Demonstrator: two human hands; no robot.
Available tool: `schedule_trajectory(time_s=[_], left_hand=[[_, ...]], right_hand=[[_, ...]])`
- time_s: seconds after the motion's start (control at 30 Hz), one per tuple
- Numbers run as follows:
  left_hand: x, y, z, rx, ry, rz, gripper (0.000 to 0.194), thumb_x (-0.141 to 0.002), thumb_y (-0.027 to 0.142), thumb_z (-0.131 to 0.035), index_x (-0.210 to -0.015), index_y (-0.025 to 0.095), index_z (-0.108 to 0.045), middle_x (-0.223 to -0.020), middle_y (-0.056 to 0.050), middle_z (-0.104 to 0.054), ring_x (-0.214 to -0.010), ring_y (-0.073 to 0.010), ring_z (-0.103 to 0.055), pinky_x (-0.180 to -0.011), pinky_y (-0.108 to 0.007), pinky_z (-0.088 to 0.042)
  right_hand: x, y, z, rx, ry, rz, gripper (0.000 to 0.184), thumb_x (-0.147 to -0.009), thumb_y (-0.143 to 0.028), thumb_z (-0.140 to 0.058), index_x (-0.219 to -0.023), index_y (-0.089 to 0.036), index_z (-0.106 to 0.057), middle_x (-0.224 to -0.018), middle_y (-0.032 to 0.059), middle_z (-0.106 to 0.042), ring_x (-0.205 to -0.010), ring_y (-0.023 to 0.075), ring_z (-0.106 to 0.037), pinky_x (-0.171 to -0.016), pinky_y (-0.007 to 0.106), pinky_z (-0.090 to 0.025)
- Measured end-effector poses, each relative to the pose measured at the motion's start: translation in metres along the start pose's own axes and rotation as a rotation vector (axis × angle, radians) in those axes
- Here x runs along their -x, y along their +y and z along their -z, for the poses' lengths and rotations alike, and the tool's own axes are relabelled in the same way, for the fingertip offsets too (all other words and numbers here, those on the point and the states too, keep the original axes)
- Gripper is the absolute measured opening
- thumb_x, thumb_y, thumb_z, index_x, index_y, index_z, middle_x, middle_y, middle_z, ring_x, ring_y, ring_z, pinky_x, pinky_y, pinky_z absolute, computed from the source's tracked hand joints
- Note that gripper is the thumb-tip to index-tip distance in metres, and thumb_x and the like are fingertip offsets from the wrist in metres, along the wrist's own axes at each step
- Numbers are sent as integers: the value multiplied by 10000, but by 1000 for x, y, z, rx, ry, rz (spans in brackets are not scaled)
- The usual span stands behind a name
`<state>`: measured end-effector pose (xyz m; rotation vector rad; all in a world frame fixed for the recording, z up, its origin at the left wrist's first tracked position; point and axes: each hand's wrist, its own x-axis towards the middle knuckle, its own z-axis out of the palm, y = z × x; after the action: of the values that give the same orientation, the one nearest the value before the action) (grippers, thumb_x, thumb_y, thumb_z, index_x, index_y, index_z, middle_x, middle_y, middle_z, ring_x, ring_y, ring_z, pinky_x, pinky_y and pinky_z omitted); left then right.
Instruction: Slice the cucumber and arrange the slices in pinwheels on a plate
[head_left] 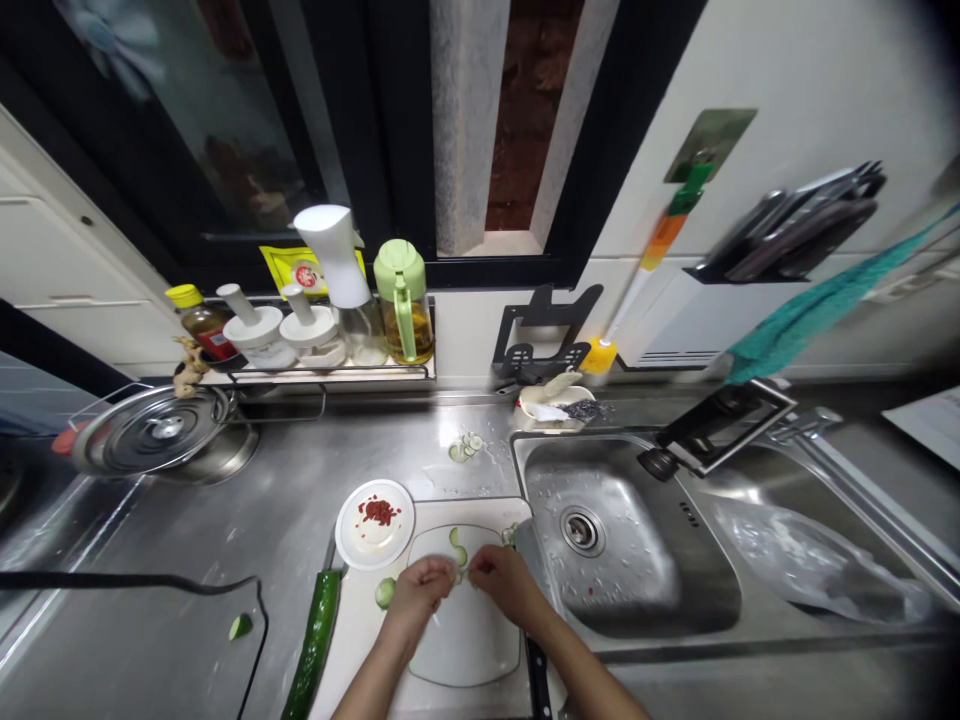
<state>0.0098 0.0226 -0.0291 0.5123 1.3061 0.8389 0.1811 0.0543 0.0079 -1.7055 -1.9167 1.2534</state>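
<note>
Left hand [421, 590] and right hand [508, 583], fingertips narrowed above squarish plate [465, 640]; whether gripping anything, unclear; cucumber slices [458, 550] probably best laid gently, evenly

The sink [626, 500] is shiny metal and the square plate [465, 650] smooth.

The left hand [418, 595] and the right hand [506, 582] are close together over a square white plate [465, 645], with fingers bent in. What they hold is too small to tell. Pale green slices [454, 538] lie on the plate. The plate sits on a white board [360, 650]. A long green cucumber [319, 620] and a round plate [349, 530] with red bits [381, 511] are on the left. A knife [538, 675] lies near the sink [630, 520].
</note>
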Motion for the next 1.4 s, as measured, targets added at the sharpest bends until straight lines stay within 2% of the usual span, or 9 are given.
schedule_trajectory(time_s=[0.1, 0.23, 0.3, 0.4, 0.67, 0.9, 1.07, 1.4], left_hand=[[-5, 2, -2, -229, 81, -130, 211, -583, 325, -704, -693, 150, -663, -531, 50, -554, -493, -70, -447, -508, -192, -318], [-7, 9, -11, -539, 261, -203, 164, -700, 294, -573, -742, 176, -679, -571, 38, -577, -539, -103, -500, -549, -203, -363], [-8, 12, -15, -632, 340, -234, 168, -730, 260, -541, -777, 186, -684, -592, 35, -587, -568, -110, -523, -578, -204, -374], [-9, 14, -19, -712, 391, -237, 176, -752, 228, -532, -825, 194, -688, -579, 36, -585, -560, -113, -529, -588, -207, -367], [-9, 18, -24, -773, 389, -219, 171, -772, 203, -514, -811, 208, -680, -564, 37, -590, -543, -112, -522, -571, -200, -340], [-10, 17, -24, -809, 375, -216, 160, -781, 179, -510, -786, 215, -666, -567, 34, -586, -558, -115, -516, -573, -200, -325], [-7, 18, -28, -828, 364, -238, 168, -800, 170, -501, -828, 226, -657, -623, 28, -627, -583, -113, -539, -587, -199, -320], [-3, 19, -29, -877, 342, -299, 159, -823, 174, -484, -765, 221, -625, -612, 31, -612, -580, -110, -540, -585, -199, -312]], right_hand=[[-14, 1, -2, 97, 26, -20, 114, -728, -142, -552, -701, -170, -659, -661, 2, -649, -655, 136, -565, -613, 227, -361], [-30, -3, -2, 242, 66, -21, 122, -778, -165, -546, -770, -178, -667, -726, 32, -657, -767, 172, -570, -672, 254, -344], [-35, -6, -2, 308, 71, -17, 122, -800, -185, -547, -797, -182, -669, -758, 49, -657, -829, 194, -562, -698, 268, -337], [-39, -9, -2, 384, 54, -8, 134, -831, -197, -532, -811, -191, -664, -794, 57, -658, -873, 202, -551, -715, 276, -330], [-38, -18, -1, 500, 31, 20, 190, -903, -206, -467, -840, -190, -646, -852, 62, -683, -923, 219, -543, -699, 301, -308], [-38, -15, -3, 549, 43, 41, 221, -937, -231, -439, -850, -195, -639, -901, 62, -692, -941, 227, -542, -682, 312, -301], [-37, -13, -7, 585, 50, 60, 187, -927, -225, -463, -879, -186, -640, -904, 77, -688, -985, 249, -532, -724, 328, -321], [-36, -12, -11, 611, 57, 81, 203, -930, -211, -441, -891, -183, -639, -922, 96, -685, -992, 256, -524, -748, 338, -338]])
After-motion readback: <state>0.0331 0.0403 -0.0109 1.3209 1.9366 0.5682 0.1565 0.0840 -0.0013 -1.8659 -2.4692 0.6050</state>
